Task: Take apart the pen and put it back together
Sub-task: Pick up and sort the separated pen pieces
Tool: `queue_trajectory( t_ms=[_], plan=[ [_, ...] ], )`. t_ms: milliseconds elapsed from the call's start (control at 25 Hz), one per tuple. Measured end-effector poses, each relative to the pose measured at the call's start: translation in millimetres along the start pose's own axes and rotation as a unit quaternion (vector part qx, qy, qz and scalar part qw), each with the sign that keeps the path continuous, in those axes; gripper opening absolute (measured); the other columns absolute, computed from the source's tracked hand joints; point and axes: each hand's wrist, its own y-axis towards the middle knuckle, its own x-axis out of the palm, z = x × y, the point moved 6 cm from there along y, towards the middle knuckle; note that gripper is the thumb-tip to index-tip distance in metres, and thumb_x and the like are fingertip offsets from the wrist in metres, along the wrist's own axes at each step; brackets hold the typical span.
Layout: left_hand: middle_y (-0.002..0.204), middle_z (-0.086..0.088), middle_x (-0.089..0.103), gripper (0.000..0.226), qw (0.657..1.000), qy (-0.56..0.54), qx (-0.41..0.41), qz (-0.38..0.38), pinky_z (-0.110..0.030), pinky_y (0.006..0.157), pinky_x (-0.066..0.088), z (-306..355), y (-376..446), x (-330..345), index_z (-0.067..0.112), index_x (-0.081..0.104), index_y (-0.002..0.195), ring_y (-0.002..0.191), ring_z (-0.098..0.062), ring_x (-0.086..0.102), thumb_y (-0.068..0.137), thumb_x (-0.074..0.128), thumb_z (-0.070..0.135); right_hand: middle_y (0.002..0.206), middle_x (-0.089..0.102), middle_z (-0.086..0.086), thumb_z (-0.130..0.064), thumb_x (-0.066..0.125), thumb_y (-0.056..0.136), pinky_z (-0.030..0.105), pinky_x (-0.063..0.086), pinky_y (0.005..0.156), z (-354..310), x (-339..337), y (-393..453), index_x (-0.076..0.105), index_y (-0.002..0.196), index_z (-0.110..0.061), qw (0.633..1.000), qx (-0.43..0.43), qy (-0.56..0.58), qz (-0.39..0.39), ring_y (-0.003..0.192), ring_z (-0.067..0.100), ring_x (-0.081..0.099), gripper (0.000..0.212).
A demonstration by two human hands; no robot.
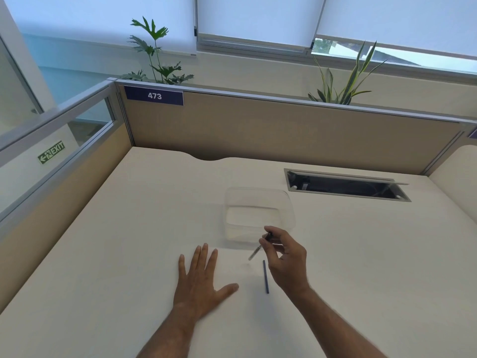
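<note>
Head view: clear tub [259,215] holds nothing; right hand [287,257] pinches pen barrel [258,248]; left hand [200,280] flat, released.

Desk [108,254]: you sit at a cream top, cable slot [346,184] at far right.
Partition [284,130]: tan panel ahead of you, tag [154,95] reading 473.
Side panel [59,125]: glass strip, exit sign [51,152] to your left.
Plants [154,52]: two behind the partition.
Windows [258,19]: blinds mostly down, daylight.
</note>
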Motion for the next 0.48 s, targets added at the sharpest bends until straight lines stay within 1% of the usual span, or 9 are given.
queue_trajectory(
  t_ms=[80, 240, 400, 480],
  plan=[
    [0.165, -0.003, -0.011, 0.114, 1.000, 0.002, -0.002, 0.002, -0.058, 0.117, -0.014, -0.3, 0.6, 0.0, 0.024, 0.002, 0.155, 0.150, -0.019, -0.015, 0.067, 0.006, 0.096, 0.087, 0.072, -0.013, 0.000, 0.077, 0.081, 0.011, 0.055, 0.073, 0.5, -0.1, -2.0, 0.072, 0.106, -0.018, 1.000, -0.003, -0.002, 0.001, 0.080, 0.003, 0.072, 0.032],
    [0.165, -0.002, -0.010, 0.114, 1.000, 0.001, -0.003, 0.002, -0.058, 0.117, -0.014, -0.6, 0.7, 0.6, 0.024, 0.003, 0.155, 0.150, -0.018, -0.015, 0.066, 0.007, 0.096, 0.084, 0.072, -0.012, 0.000, 0.077, 0.081, 0.017, 0.059, 0.071, 5.6, 4.8, -7.9, 0.073, 0.104, -0.016, 0.999, 0.013, -0.019, -0.031, 0.079, 0.001, 0.071, 0.028],
    [0.165, -0.002, -0.010, 0.114, 1.000, -0.001, -0.002, 0.004, -0.057, 0.117, -0.014, -0.7, 1.0, 0.8, 0.024, 0.003, 0.155, 0.150, -0.018, -0.015, 0.067, 0.009, 0.096, 0.084, 0.073, -0.011, 0.002, 0.078, 0.080, 0.013, 0.056, 0.072, 5.9, 0.5, -7.3, 0.073, 0.104, -0.015, 1.000, 0.011, -0.016, -0.009, 0.078, 0.002, 0.072, 0.029],
    [0.165, -0.002, -0.010, 0.114, 1.000, 0.002, -0.002, 0.003, -0.058, 0.117, -0.014, -0.6, 1.5, 0.8, 0.024, 0.002, 0.155, 0.150, -0.018, -0.016, 0.067, 0.008, 0.096, 0.084, 0.073, -0.009, 0.002, 0.078, 0.080, 0.012, 0.056, 0.072, 4.0, -2.2, -6.0, 0.073, 0.103, -0.016, 1.000, 0.010, -0.009, 0.001, 0.077, 0.003, 0.072, 0.030]
  ],
)
